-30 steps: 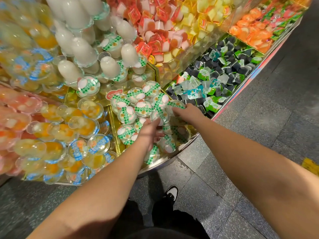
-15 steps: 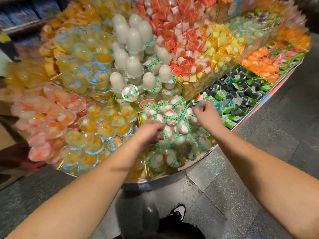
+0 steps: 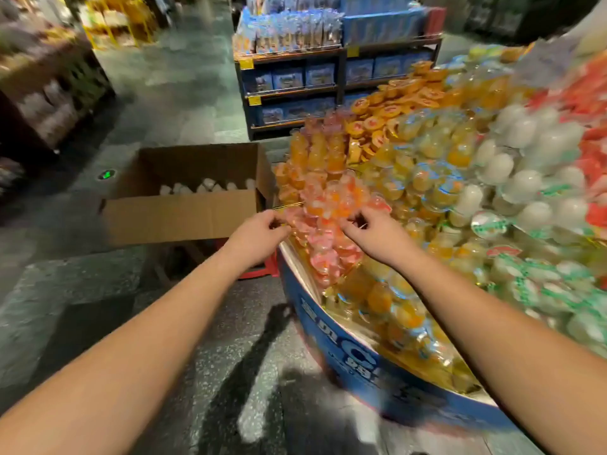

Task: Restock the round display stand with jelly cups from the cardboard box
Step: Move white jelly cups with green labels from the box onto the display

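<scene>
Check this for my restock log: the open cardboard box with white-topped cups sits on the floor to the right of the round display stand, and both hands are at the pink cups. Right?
Not quite. In the head view the cardboard box is to the left of the round display stand, not the right. The rest holds: it is open with white-topped cups inside, and the left hand and right hand are at the pink cups.

Both arms outstretched; left grip and right grip curled, knuckles up.
</scene>
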The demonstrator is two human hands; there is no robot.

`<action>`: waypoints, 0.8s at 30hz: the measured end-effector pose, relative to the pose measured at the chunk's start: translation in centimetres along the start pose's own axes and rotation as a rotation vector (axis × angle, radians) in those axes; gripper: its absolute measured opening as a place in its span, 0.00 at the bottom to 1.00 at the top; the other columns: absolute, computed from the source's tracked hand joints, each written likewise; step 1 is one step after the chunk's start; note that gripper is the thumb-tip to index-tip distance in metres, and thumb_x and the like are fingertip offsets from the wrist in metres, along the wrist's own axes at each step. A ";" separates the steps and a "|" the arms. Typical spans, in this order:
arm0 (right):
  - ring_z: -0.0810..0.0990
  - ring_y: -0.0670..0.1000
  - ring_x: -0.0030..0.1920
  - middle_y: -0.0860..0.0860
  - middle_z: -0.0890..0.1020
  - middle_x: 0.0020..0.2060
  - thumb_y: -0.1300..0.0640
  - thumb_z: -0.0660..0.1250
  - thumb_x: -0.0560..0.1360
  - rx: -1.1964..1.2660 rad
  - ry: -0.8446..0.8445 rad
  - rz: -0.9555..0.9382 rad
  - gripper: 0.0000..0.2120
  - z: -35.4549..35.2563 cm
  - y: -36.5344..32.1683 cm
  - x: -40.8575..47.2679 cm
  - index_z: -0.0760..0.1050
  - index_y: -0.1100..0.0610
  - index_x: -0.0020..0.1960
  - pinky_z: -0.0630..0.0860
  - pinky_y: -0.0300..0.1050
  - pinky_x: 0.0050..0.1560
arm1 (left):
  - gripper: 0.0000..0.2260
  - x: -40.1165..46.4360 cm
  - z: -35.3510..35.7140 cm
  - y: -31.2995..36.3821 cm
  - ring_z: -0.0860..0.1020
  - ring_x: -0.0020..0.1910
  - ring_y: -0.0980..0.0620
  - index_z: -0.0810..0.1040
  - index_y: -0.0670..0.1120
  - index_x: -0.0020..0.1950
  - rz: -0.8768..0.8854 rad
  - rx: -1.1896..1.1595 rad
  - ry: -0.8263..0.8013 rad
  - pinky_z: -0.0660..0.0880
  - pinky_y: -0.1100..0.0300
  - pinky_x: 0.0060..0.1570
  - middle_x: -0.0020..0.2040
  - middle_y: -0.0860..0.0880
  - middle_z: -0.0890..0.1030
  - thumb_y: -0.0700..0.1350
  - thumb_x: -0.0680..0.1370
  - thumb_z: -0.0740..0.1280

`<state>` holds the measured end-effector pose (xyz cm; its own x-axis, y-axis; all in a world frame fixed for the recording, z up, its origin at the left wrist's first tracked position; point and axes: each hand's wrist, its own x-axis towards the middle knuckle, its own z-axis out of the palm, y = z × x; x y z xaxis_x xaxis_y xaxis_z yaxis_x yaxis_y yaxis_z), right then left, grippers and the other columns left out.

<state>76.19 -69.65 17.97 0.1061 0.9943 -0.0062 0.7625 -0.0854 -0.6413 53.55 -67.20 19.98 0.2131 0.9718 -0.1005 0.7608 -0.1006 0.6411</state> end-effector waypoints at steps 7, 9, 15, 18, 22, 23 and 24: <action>0.78 0.57 0.46 0.52 0.77 0.37 0.53 0.65 0.77 -0.100 -0.218 -0.225 0.09 10.8 -12.0 5.7 0.72 0.56 0.41 0.64 0.46 0.40 | 0.15 0.5 -9.1 -13.4 0.73 0.63 0.45 0.76 0.48 0.65 -0.199 0.158 0.061 0.70 0.54 0.64 0.64 0.46 0.78 0.51 0.80 0.64; 0.80 0.57 0.51 0.53 0.81 0.44 0.50 0.64 0.78 -0.169 -0.268 -0.253 0.08 13.7 -13.9 8.0 0.76 0.55 0.47 0.68 0.44 0.44 | 0.15 1.9 -10.5 -16.3 0.72 0.64 0.44 0.76 0.49 0.64 -0.243 0.180 0.071 0.70 0.52 0.65 0.64 0.46 0.78 0.52 0.79 0.64; 0.79 0.59 0.56 0.58 0.81 0.55 0.49 0.61 0.79 -0.237 -0.396 -0.267 0.13 21.3 -16.8 17.1 0.75 0.57 0.54 0.69 0.45 0.47 | 0.13 9.0 -13.0 -22.8 0.72 0.63 0.43 0.77 0.50 0.61 -0.347 0.204 0.068 0.69 0.51 0.64 0.62 0.46 0.78 0.52 0.79 0.62; 0.78 0.59 0.56 0.57 0.81 0.54 0.49 0.60 0.79 -0.214 -0.446 -0.235 0.13 24.7 -17.6 22.9 0.75 0.56 0.55 0.72 0.46 0.51 | 0.12 14.3 -14.6 -25.7 0.73 0.62 0.43 0.77 0.50 0.60 -0.364 0.222 0.044 0.71 0.50 0.64 0.61 0.47 0.79 0.51 0.79 0.62; 0.78 0.53 0.53 0.51 0.78 0.50 0.50 0.62 0.79 -0.141 -0.484 -0.161 0.08 28.7 -18.3 30.7 0.75 0.53 0.50 0.73 0.46 0.51 | 0.12 21.9 -16.7 -29.1 0.76 0.59 0.45 0.78 0.47 0.60 -0.411 0.224 0.007 0.73 0.53 0.59 0.58 0.46 0.80 0.50 0.79 0.63; 0.78 0.52 0.55 0.50 0.79 0.52 0.50 0.62 0.79 -0.139 -0.486 -0.176 0.09 29.5 -18.4 32.4 0.77 0.53 0.55 0.73 0.46 0.53 | 0.12 23.7 -17.0 -29.8 0.77 0.57 0.46 0.79 0.46 0.58 -0.423 0.215 -0.005 0.73 0.57 0.55 0.56 0.46 0.81 0.50 0.80 0.63; 0.78 0.52 0.57 0.50 0.79 0.55 0.50 0.62 0.80 -0.149 -0.487 -0.204 0.11 30.1 -18.5 33.9 0.77 0.53 0.59 0.73 0.45 0.54 | 0.12 25.2 -17.3 -30.6 0.78 0.55 0.47 0.79 0.46 0.57 -0.435 0.202 -0.028 0.72 0.60 0.51 0.55 0.46 0.81 0.50 0.81 0.62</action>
<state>46.44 -32.42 6.49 -0.3342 0.9031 -0.2698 0.8227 0.1398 -0.5510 25.08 -35.93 11.01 -0.1371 0.9273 -0.3484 0.8862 0.2720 0.3751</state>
